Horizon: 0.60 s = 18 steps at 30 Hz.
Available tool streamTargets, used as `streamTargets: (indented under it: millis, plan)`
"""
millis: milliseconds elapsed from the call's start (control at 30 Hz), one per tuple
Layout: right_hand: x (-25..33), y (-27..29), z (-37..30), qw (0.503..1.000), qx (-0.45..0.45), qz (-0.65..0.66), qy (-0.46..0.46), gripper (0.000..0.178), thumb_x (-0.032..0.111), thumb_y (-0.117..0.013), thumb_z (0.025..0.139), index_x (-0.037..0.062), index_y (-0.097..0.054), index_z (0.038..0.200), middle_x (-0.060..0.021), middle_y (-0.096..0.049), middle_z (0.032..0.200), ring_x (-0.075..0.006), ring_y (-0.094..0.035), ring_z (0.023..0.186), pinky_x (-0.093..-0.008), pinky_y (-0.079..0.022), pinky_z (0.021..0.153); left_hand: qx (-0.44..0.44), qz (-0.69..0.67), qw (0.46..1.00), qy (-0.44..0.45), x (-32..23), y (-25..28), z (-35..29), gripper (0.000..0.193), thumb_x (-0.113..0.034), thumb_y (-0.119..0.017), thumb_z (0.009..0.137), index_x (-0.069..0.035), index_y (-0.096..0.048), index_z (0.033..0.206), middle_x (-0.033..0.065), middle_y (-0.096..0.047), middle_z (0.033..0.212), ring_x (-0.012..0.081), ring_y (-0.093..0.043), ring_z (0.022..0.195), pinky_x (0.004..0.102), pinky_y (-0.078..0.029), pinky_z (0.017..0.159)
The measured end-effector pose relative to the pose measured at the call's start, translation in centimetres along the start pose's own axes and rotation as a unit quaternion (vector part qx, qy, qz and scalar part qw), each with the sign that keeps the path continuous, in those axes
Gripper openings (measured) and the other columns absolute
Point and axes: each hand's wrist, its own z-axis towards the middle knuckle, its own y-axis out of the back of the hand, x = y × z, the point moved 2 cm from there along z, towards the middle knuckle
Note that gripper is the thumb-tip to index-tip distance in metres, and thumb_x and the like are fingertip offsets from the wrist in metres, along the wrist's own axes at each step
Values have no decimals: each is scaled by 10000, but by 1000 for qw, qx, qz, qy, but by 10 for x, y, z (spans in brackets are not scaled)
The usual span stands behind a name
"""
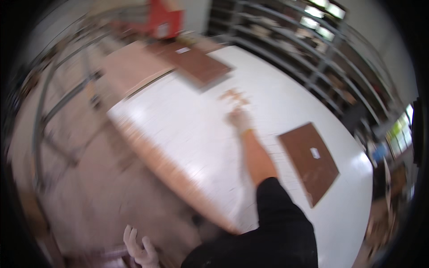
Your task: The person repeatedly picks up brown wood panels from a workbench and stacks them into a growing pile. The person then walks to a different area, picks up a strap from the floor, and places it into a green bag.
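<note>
My right arm stretches across a white-topped table (pixel 286 102). At its end, my right hand (pixel 240 118), in a pale glove, is over the tabletop and smeared by motion, so its fingers do not show clearly. Just beyond it lies a loose cluster of small orange-brown wood pieces (pixel 234 95); whether the hand touches them I cannot tell. Low at the left, off the table's near edge, my left hand (pixel 140 251) is gloved too, its fingers spread and nothing in them. A dark brown panel (pixel 311 163) with a white label lies right of my right forearm.
Another brown panel (pixel 196 64) and a large pinkish-brown board (pixel 134 67) lie at the table's far left. Behind them stands a red machine part (pixel 165 20). Metal shelving (pixel 286 38) lines the back right. A grey metal frame (pixel 67 96) stands on the floor at left.
</note>
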Motion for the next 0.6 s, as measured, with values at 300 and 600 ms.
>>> streamTargets:
  millis: [300, 600]
  plan:
    - [101, -45, 128, 459, 124, 807, -350, 293, 259, -587, 1073, 100, -575, 1319, -188, -576, 1172, -377, -645, 1119, -510, -606, 904, 303, 76, 948, -63, -52, -235, 195, 435, -184, -693, 797, 35, -556, 1146, 244, -547, 1187, 456, -516, 1132, 582, -393, 1082]
    - [143, -59, 139, 466, 90, 842, -256, 297, 20, -580, 1004, -12, -512, 1292, -127, -633, 1188, -317, -671, 1076, -497, -641, 858, 293, 126, 941, -116, -42, -245, 190, 507, -274, -716, 805, 20, -553, 1184, 242, -518, 1206, 465, -488, 1159, 613, -338, 1107]
